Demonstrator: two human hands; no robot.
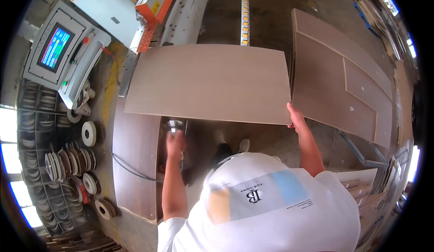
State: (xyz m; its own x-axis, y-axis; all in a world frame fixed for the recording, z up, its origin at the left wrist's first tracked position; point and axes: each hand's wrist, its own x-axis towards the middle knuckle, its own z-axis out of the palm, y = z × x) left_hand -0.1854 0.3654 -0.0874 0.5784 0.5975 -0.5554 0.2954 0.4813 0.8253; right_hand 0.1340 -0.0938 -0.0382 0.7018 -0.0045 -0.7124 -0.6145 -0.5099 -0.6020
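Note:
A large flat brown board (208, 82) lies level in front of me, its far side by the machine. My right hand (296, 115) is closed on its near right corner, thumb on top. My left hand (176, 141) is closed round a small silver hand-held power tool (175, 125). The tool's head is at the board's near edge, toward the left end; whether it touches is blurred. A dark cord (131, 173) runs near my left wrist across a stack of brown panels (135, 157) on the left.
A machine with an orange guard (147, 28) and a roller rail (245, 14) stands ahead. Its control panel with a lit screen (55, 47) is at the far left. Edge-band rolls (70, 161) hang and lie below it. More brown boards (334, 75) are stacked at the right.

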